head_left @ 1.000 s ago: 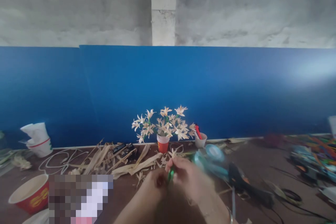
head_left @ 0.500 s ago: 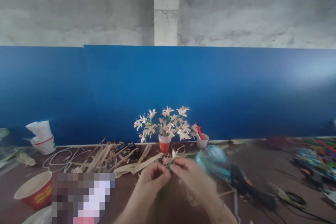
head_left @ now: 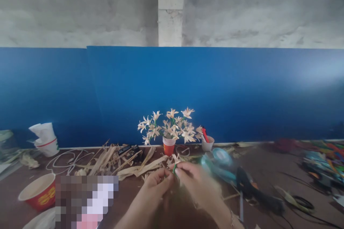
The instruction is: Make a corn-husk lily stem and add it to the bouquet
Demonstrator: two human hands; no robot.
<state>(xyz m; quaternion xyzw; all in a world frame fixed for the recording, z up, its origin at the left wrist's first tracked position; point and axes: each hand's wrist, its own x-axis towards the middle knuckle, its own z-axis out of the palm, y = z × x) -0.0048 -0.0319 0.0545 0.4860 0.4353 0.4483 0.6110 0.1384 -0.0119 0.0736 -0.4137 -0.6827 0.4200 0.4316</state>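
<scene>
Between my two hands is a small pale handmade flower [head_left: 176,159] with a green stem [head_left: 174,168]. My right hand [head_left: 194,182] pinches it just under the petals with thumb and forefinger. My left hand [head_left: 158,186] is closed in a pinch beside it, at the lower part of the green stem; its fingertips partly cover what they grip. Just behind my hands a red and white paper cup [head_left: 169,146] holds a bunch of similar cream flowers [head_left: 172,125].
Dried husk strips [head_left: 107,159] and a white cord [head_left: 68,161] lie left of centre. A red bowl [head_left: 40,193] stands at the left. To the right are light blue ribbon rolls [head_left: 222,156], a black-handled tool [head_left: 255,193] and a white cup [head_left: 208,144] with a red-handled item.
The flower has turned slightly between my fingers, and its petals now sit a little lower and further left. Both hands stay in nearly the same place. The view has shifted very slightly.
</scene>
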